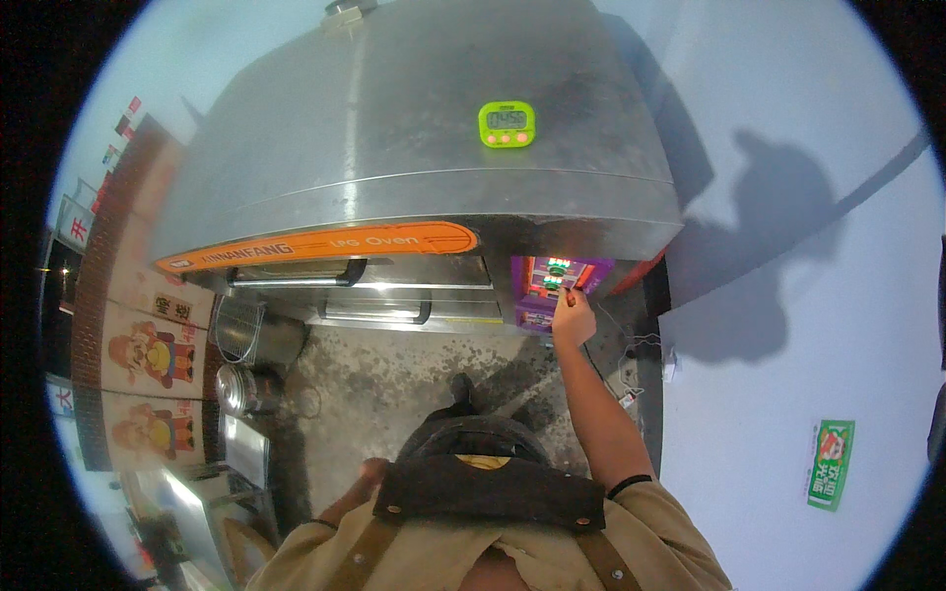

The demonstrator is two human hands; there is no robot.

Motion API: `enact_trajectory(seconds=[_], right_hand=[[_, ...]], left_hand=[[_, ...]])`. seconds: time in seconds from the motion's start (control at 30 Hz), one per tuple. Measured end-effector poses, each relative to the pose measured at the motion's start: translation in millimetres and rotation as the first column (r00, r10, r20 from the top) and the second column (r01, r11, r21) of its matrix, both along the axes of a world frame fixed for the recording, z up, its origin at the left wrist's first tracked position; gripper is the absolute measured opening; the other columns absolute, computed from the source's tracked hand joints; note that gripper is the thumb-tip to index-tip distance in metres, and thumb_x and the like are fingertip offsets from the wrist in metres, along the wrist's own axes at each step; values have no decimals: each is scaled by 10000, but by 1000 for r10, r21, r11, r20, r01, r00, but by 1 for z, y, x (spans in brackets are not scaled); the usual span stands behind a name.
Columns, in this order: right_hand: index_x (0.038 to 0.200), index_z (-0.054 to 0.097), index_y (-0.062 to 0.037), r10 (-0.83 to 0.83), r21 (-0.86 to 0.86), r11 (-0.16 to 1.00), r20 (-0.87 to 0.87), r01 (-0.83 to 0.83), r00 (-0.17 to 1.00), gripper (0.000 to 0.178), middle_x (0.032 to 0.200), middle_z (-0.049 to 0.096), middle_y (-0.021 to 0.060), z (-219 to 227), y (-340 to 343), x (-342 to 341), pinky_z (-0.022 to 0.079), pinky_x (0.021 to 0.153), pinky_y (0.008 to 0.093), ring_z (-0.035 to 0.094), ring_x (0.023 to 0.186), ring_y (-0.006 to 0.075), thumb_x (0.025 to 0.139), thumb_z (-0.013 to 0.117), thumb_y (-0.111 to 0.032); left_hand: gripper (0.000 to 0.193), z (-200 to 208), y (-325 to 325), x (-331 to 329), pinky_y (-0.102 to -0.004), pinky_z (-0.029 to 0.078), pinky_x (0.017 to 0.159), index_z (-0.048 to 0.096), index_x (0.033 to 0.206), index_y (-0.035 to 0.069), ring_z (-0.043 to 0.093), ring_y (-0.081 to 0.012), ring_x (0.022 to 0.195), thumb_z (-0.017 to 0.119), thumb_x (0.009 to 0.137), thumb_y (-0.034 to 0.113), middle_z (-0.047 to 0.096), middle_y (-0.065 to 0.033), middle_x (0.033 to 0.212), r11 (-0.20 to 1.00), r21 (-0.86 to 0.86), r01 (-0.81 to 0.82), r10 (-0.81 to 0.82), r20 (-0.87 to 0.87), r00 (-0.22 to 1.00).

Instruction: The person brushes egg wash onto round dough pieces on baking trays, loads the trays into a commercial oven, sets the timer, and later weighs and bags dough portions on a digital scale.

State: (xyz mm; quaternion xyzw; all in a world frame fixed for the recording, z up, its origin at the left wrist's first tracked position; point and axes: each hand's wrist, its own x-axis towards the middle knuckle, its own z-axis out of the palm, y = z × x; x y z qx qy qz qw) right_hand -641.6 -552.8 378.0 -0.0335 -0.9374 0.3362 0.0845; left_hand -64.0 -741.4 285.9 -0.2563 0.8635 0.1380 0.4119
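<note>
My right hand (574, 321) is raised to the purple control panel (520, 279) of a large steel oven (414, 108). Its fingers are drawn together, the tips at the panel's lower edge just below glowing green digits. Whatever sits between those fingertips is too small to make out. My left hand (372, 471) hangs low beside the dark apron (491, 492), its fingers too unclear to read. On top of the oven stands a lime-green digital timer (506, 125). Two oven doors with bar handles (296, 280) face me, under an orange strip (325, 245).
At left are a wire basket (237, 330), a lidded metal pot (246, 389) and a steel-topped table (192, 512). White cables (641, 339) run down by the right wall, which bears a green sticker (832, 465). The concrete floor (345, 384) looks stained.
</note>
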Motion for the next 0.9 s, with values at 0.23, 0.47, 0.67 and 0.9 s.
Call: enact_trajectory(seconds=[0.23, 0.47, 0.67, 0.9], right_hand=[[966, 757, -170, 69, 24, 997, 44, -70, 997, 317, 881, 765, 67, 10, 7, 1, 552, 691, 467, 731, 808, 337, 928, 708, -481], [979, 759, -177, 45, 19, 999, 111, -48, 993, 331, 874, 764, 73, 15, 7, 1, 552, 696, 476, 730, 813, 345, 937, 695, -499], [984, 770, -184, 32, 9, 999, 101, -33, 994, 327, 882, 771, 63, 11, 6, 1, 555, 701, 467, 737, 816, 332, 928, 708, -500], [1000, 784, -192, 31, 6, 999, 93, -31, 995, 327, 885, 776, 60, 9, 5, -1, 560, 707, 459, 741, 817, 324, 913, 725, -502]], left_hand=[[390, -2, 4, 5, -515, 558, 915, 770, 1164, 171, 715, -376, 1085, 585, 923, 415, 745, -157, 1180, 997, 54, -61, 69, -162, 984], [308, 3, -2, -5, -526, 567, 840, 791, 1033, 141, 731, -385, 976, 629, 874, 349, 762, -165, 1012, 997, 76, -27, 34, -97, 995], [252, 1, -9, -9, -521, 573, 808, 772, 991, 138, 728, -387, 957, 636, 866, 310, 749, -170, 973, 997, 2, 80, -80, -54, 995], [266, 2, -6, -6, -508, 579, 839, 778, 1021, 144, 725, -389, 988, 628, 889, 319, 756, -153, 1041, 1000, 10, 20, -18, -194, 981]])
